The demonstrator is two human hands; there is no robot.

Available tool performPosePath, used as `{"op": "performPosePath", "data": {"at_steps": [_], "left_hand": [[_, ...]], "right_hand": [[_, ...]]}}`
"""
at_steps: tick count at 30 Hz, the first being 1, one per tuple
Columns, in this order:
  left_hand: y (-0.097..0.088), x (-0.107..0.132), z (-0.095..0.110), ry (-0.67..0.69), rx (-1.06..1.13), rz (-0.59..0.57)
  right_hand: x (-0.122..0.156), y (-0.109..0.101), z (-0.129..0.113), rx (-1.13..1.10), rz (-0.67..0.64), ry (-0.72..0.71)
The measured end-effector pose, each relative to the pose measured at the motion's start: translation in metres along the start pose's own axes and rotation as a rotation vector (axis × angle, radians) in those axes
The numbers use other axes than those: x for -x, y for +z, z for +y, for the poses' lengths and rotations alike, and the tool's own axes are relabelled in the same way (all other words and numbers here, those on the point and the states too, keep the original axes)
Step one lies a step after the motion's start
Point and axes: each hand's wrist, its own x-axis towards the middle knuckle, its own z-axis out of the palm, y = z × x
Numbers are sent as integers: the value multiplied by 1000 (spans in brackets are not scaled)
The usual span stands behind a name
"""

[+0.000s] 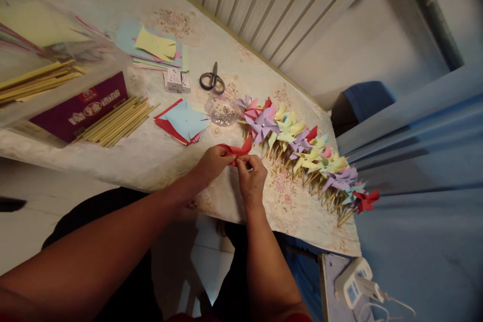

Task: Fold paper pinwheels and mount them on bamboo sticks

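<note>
Both my hands meet over the table's near edge on a piece of folded red paper (237, 151). My left hand (214, 163) pinches its left part with closed fingers. My right hand (252, 175) pinches it from the right, fingers curled. Just beyond lies a row of finished paper pinwheels (302, 148) in purple, yellow, pink, green and red, on wooden sticks. A small stack of cut paper squares (183, 122), blue on red, sits to the left of my hands.
A clear dish of small shiny pins (222, 112) sits by black scissors (212, 80). Loose wooden sticks (116, 122) lie beside a purple box (81, 107). Coloured paper sheets (153, 46) lie further back. A radiator (271, 5) lines the wall; a power strip (354, 284) lies lower right.
</note>
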Motion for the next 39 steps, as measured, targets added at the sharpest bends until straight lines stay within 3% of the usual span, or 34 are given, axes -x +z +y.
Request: {"op": "performPosePath", "data": {"at_steps": [17,33,39], "left_hand": [[-4,-2,-4,15,-198,52],[-3,0,-1,-33,-220,47],[-2,1,-3,62,-338,57]], "right_hand": [[0,1,3,6,-13,35],[0,2,4,-31,-3,53],[-1,2,9,-26,-9,28]]}}
